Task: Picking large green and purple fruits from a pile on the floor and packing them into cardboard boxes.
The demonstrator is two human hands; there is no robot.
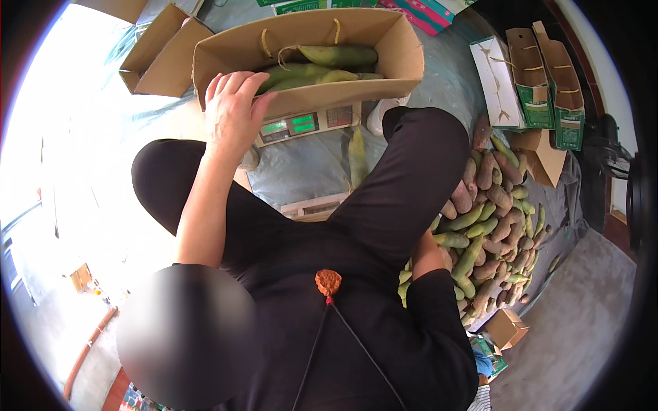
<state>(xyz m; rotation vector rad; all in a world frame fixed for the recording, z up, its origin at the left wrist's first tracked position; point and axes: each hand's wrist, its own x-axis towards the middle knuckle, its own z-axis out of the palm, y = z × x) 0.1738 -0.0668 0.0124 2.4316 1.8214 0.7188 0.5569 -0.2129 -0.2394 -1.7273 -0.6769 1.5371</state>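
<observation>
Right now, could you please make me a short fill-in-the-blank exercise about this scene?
1. The left hand rests on the near wall of a ____ box.
2. That box stands on a digital ____ with green displays.
3. The green fruits lie ____ the box.
4. The big fruit pile lies on the person's ____ side.

Answers: cardboard; scale; inside; right

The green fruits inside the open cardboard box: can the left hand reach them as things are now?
Probably yes. The left hand rests on the near wall of the open cardboard box, which sits on a scale. The green fruits lie uncovered just past the fingers, with nothing between.
</observation>
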